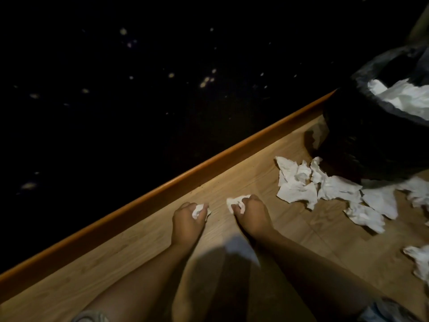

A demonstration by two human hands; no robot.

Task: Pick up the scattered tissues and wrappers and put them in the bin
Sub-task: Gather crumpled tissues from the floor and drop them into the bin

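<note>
My left hand (185, 220) is closed around a small crumpled white tissue (197, 210) low over the wooden surface (130, 259). A little to its right, my right hand (253, 211) grips another crumpled tissue (233, 202). Several loose white tissues (301, 184) lie scattered to the right of my hands, reaching the foot of the black bin (362, 140). The bin stands at the upper right, lined with a dark bag (371, 73), and white tissues (401, 94) show inside it. More tissues (420, 261) lie at the right edge.
An orange-brown raised edge (176, 182) runs diagonally from lower left to upper right, bounding the wood. Beyond it is a dark speckled floor (139, 77). A white patch (241, 249) shows between my forearms.
</note>
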